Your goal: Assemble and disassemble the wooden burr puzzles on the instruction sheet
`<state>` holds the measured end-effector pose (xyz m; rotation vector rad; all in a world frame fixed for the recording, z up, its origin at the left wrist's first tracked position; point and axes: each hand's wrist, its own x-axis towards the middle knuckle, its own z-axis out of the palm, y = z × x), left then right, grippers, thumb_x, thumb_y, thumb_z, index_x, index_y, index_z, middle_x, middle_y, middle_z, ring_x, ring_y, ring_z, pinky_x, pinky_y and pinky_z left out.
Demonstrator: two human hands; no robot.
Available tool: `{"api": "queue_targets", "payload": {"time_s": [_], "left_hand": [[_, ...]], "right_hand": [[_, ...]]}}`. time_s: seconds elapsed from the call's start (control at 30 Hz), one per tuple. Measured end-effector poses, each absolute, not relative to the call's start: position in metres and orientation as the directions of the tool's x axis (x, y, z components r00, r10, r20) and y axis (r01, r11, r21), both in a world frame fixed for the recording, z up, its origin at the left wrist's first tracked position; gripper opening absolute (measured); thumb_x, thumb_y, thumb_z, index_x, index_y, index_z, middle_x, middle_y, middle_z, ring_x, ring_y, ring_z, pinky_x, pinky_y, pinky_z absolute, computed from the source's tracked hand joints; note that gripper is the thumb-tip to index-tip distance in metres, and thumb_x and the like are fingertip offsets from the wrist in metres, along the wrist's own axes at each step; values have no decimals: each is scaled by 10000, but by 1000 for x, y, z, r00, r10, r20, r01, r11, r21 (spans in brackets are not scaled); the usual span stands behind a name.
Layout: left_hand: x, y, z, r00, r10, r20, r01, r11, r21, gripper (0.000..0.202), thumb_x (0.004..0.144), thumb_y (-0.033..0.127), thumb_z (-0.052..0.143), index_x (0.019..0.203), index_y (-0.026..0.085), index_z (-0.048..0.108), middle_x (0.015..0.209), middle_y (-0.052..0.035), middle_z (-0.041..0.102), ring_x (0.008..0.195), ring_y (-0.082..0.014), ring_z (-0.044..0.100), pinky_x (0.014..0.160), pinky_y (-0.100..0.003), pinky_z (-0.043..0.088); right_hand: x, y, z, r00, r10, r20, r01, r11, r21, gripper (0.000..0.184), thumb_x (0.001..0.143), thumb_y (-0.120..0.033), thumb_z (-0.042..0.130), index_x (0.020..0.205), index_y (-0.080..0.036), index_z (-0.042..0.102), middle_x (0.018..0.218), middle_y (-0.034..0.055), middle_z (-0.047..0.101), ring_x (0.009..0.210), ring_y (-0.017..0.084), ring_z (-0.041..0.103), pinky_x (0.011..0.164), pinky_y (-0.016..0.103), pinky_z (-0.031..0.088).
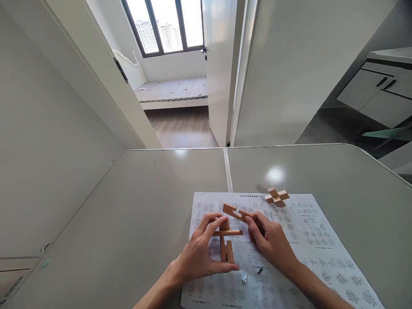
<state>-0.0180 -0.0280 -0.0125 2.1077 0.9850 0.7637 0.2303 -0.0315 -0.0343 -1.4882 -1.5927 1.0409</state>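
Note:
My left hand grips two interlocked wooden puzzle pieces between thumb and fingers. One piece stands upright with a notch and a dark mark near its lower end; the other crosses it sideways. Pinched in my right hand is a third flat wooden puzzle piece, with a rounded notch along its upper edge. It sits just above and apart from the joined pair. Beneath both hands lies a printed sheet covered in small diagrams. An assembled wooden cross-shaped puzzle rests at the sheet's far edge.
The sheet lies on a glossy grey table with a pale seam. Small scraps are on the paper near my hands. A wall stands at the left; beyond the table are an open door and a bed.

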Motion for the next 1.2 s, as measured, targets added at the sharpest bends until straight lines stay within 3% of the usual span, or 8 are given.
{"api": "queue_targets", "payload": {"time_s": [0.3,0.53,0.73,1.03,1.2], "left_hand": [[-18,-28,-13,541,817,202,422,-471,775,1012,730,569,939,1563,316,422,1498,-149,510,1415,-368,550,1179,-518,523],[-17,-27,-11,552,808,207,424,-485,764,995,725,545,950,1537,302,427,1485,-143,520,1402,-356,557,1173,-499,527],[-18,-28,-14,532,824,194,440,-465,769,1014,706,513,968,1529,302,415,1490,-134,520,1408,-344,548,1159,-477,542],[-18,-28,-14,540,821,185,442,-464,767,1021,711,514,964,1532,299,397,1500,-147,500,1414,-357,544,1168,-493,534],[-19,-29,-15,537,826,172,451,-454,769,1028,711,528,961,1532,303,384,1500,-148,497,1413,-364,549,1160,-503,539]], "right_hand": [[231,-34,-42,-65,996,65,590,91,-802,403,1100,-579,425,894,-267,575,655,45,668,535,250,610,557,330,361],[230,-32,-45,-76,974,214,828,182,-531,499,1087,-584,444,761,-237,593,559,39,669,441,213,609,502,290,291],[230,-32,-48,-99,949,300,885,222,-409,565,1107,-582,392,738,-212,608,519,11,663,395,179,614,471,268,270],[232,-30,-50,-99,943,319,906,218,-363,584,1098,-591,425,674,-219,576,478,2,634,367,183,591,468,276,246],[236,-29,-50,-103,935,339,846,262,-465,552,1099,-570,469,676,-224,554,459,-27,580,356,159,540,466,282,273]]}}
